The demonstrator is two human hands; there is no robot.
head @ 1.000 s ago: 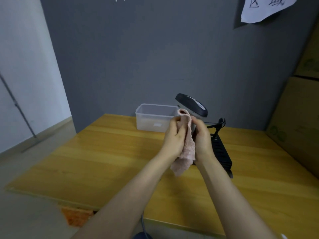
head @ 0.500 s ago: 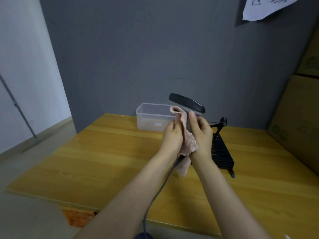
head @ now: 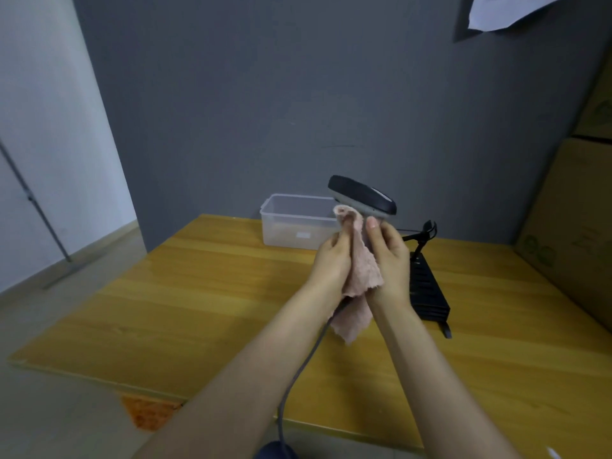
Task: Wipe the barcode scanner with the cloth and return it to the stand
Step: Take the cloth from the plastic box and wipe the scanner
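The barcode scanner (head: pixel 363 197), a handheld unit with a dark top and grey underside, is up in the air above the far side of the tabletop, head pointing left and tilted, its handle buried between the two hands. Under it all spreads the big yellow wooden tabletop (head: pixel 198 303), set against a grey wall. On the right, stacked brown cardboard boxes (head: pixel 576 226). At the back edge, a clear plastic tub (head: pixel 294 223) sits just behind the hands. Right of the hands, a flat black ribbed stand (head: pixel 427 286) lies on the tabletop with a thin black clip arm rising from its far end, empty. The left hand (head: pixel 332 260) is curled closed, pressing a pale pink frayed cloth (head: pixel 359 279) against the scanner's handle just under the head. The right hand (head: pixel 389 260) is wrapped around the handle from the other side, thumb up. Cloth tail hangs below both wrists. A grey cable (head: pixel 298 376) drops from between the hands toward the near edge.
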